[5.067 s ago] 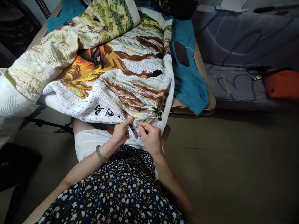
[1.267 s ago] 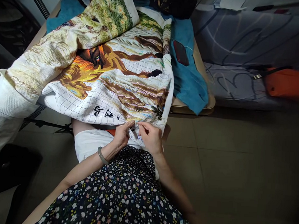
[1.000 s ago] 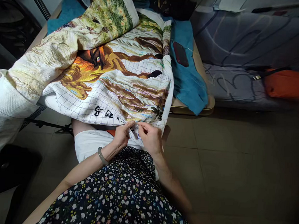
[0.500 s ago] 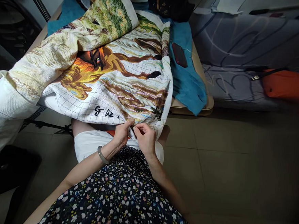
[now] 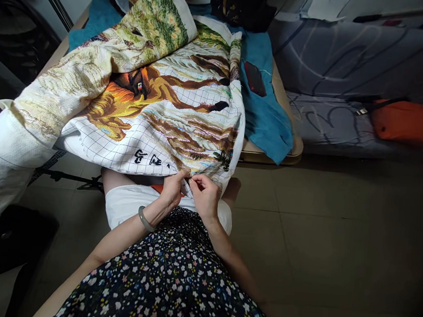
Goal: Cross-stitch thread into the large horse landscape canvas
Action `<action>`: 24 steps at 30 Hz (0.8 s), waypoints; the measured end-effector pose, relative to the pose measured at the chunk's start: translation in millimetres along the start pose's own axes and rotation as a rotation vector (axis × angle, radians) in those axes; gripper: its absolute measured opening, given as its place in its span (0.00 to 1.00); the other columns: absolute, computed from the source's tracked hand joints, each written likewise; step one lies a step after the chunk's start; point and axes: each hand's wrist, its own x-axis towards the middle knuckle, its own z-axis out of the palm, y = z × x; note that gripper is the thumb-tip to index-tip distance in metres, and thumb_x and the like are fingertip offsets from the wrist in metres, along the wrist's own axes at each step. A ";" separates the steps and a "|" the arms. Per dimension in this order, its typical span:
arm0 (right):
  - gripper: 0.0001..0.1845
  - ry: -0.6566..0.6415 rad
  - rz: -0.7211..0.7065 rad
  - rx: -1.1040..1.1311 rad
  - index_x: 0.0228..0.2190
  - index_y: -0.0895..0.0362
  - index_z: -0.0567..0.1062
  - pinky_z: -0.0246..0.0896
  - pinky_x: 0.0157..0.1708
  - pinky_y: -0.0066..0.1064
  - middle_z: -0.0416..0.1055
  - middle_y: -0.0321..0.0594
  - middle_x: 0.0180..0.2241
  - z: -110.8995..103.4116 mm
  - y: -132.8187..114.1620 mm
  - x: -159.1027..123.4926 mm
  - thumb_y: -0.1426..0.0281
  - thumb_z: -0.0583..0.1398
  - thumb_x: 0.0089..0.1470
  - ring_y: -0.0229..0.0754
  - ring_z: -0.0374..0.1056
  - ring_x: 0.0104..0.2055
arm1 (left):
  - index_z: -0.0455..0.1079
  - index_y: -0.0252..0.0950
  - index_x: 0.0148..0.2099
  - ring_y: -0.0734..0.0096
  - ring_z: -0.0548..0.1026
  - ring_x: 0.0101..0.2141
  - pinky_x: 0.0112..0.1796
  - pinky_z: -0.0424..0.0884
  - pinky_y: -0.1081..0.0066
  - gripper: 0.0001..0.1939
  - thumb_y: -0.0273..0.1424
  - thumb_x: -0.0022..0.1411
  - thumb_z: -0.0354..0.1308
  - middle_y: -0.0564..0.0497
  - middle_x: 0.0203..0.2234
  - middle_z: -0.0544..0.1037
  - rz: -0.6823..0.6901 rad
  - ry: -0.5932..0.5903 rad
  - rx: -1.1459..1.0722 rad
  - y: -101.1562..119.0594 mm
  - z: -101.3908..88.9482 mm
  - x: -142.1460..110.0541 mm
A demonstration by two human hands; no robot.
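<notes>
Left hand point(image 5: 172, 190), center of frame just below the middle: grasping the near edge of the embroidered canvas point(image 5: 189, 111), thumb pressed on top, other fingers mostly hidden under the cloth. Right hand point(image 5: 206, 197), just beside it to the right: thumb and index tips brought together at the same edge, remaining fingers curled. Can't tell if they pinch the cloth or something finer; too small to see. Between the hands a corner of gridded white cloth hangs folded down.

The canvas fills the upper center and runs to the left edge of the frame. Stitched brown-orange animal with black hooves in the middle, brown and white streaks to its right and below, black characters near the lower edge. A folded-over part, green and cream, crosses from top center to the left side, ending in plain white cloth.

Grey bangle point(image 5: 145, 219) on the left wrist. Floral top point(image 5: 174, 276) at bottom center, white shorts point(image 5: 125, 203) just above it.

Under the canvas, upper center: teal cloth point(image 5: 267, 133) on a tan-edged surface point(image 5: 277, 157), dark phone point(image 5: 255, 78) lying on the cloth, black bag point(image 5: 240, 8) at the top. Grey patterned sofa point(image 5: 330, 60) upper right, orange bag point(image 5: 409, 123) on it at the right edge. Tiled floor point(image 5: 317, 243) lower right.
</notes>
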 end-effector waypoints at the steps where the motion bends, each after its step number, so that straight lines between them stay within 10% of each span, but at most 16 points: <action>1: 0.05 -0.001 0.002 0.005 0.27 0.58 0.73 0.63 0.30 0.27 0.72 0.36 0.25 -0.2 -0.2 0.5 0.70 0.58 0.50 0.37 0.67 0.27 | 0.70 0.33 0.24 0.77 0.69 0.23 0.31 0.65 0.73 0.11 0.27 0.36 0.69 0.54 0.20 0.73 0.000 0.002 -0.003 0.3 0.2 -0.3; 19: 0.07 -0.104 0.043 0.007 0.35 0.56 0.69 0.66 0.26 0.27 0.73 0.36 0.24 -3.0 -21.3 20.4 0.68 0.56 0.53 0.36 0.69 0.22 | 0.73 0.33 0.28 0.73 0.72 0.27 0.36 0.68 0.71 0.12 0.29 0.37 0.70 0.51 0.25 0.76 -0.064 -0.141 -0.093 -1.8 -5.7 -5.3; 24: 0.06 0.083 0.077 0.275 0.31 0.54 0.64 0.57 0.15 0.24 0.73 0.34 0.26 -55.0 -39.0 38.2 0.64 0.55 0.56 0.34 0.66 0.17 | 0.75 0.32 0.30 0.70 0.74 0.30 0.39 0.69 0.69 0.14 0.29 0.38 0.70 0.50 0.26 0.78 -0.027 -0.114 -0.070 -5.1 -8.9 -0.7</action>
